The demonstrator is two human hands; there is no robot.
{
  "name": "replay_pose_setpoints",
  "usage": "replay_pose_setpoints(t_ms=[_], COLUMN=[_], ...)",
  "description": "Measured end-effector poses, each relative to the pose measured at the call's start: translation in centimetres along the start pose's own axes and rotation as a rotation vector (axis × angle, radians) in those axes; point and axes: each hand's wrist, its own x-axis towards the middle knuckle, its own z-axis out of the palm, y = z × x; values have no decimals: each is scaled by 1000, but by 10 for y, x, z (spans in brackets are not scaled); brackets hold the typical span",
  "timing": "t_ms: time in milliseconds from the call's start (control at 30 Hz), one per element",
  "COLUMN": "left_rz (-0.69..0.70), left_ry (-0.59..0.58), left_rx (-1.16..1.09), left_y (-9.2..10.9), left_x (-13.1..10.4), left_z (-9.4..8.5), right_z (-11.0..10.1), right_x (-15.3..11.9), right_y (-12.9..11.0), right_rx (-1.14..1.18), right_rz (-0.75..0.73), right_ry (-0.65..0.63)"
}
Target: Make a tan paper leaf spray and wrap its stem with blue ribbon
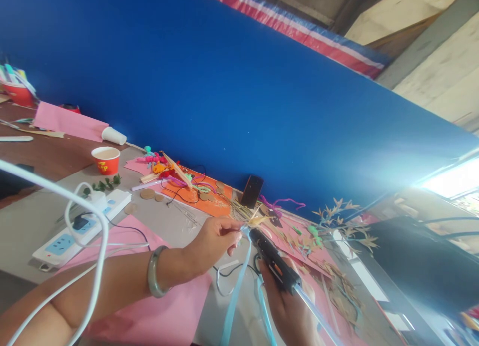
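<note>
My left hand (pixel 215 244), below a bangle (pixel 157 271) on its wrist, is closed in a pinch on a small straw-coloured dried flower (pixel 261 220). A light blue ribbon (pixel 238 286) hangs down from just beneath the flower. Wrapped round a black hot glue gun (pixel 275 261) is my right hand (pixel 286 303). The gun's nozzle points up and left, close to the flower's base; whether it touches cannot be told. A clear glue stick (pixel 316 311) juts from the gun's rear end.
A white power strip (pixel 84 229) with cables lies at left, and a white cable (pixel 101 236) loops across the foreground. Behind stand a red paper cup (pixel 106 161) and a dark phone (pixel 252 191). Pink paper (pixel 164 316), craft scraps (pixel 172 171) and dried stems (pixel 340 214) surround the hands. A blue panel (pixel 224 96) rises behind.
</note>
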Motion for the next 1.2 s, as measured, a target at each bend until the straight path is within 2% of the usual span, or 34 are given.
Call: replay_pose_setpoints(t_ms=[267,467,600,800,1200], left_rz=[-26,-14,-7,15,4], left_ry=[8,9,9,4,7], left_rx=[13,19,31,23,-22], left_y=[4,3,1,1,3], left_x=[-1,-1,0,0,0], left_z=[1,1,1,0,0], right_z=[0,-1,-1,-6,-7], right_x=[2,1,2,4,5], right_y=[-2,-1,-2,-11,-12], right_rx=[-1,27,4,23,-21], right_rz=[-18,-23,-25,59,30], right_ry=[41,-4,27,-32,23])
